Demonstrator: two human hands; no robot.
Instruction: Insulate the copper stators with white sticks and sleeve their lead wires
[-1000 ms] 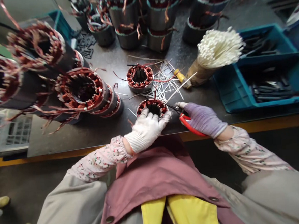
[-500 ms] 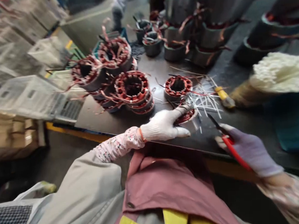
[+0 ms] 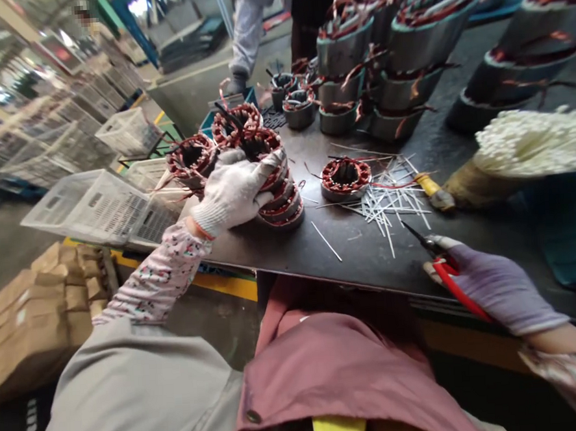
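Note:
My left hand [image 3: 230, 190], in a white knit glove, is closed round the side of a motor stator [image 3: 262, 140] with red-brown copper windings, on top of a front stack of stators [image 3: 282, 209]. Its fingertips are partly hidden behind the stator. In a purple-grey glove, my right hand [image 3: 492, 281] grips red-handled scissors [image 3: 447, 272] near the table's front edge, their dark blades pointing up and left. A single wound stator [image 3: 345, 178] lies between the hands, beside a scatter of thin white sticks [image 3: 389, 199].
More stators [image 3: 191, 157] stand behind my left hand. Tall grey stacks [image 3: 343, 82] rise at the back right. A yellow-handled tool [image 3: 431, 190] lies near a bundle of white sticks [image 3: 532, 142]. White crates [image 3: 92, 208] stand left. Across the table is another person's sleeve [image 3: 248, 36].
My left hand has moved left with the stator from the table's front onto the front stack. The right hand still holds the scissors in about the same place. The view has tilted up.

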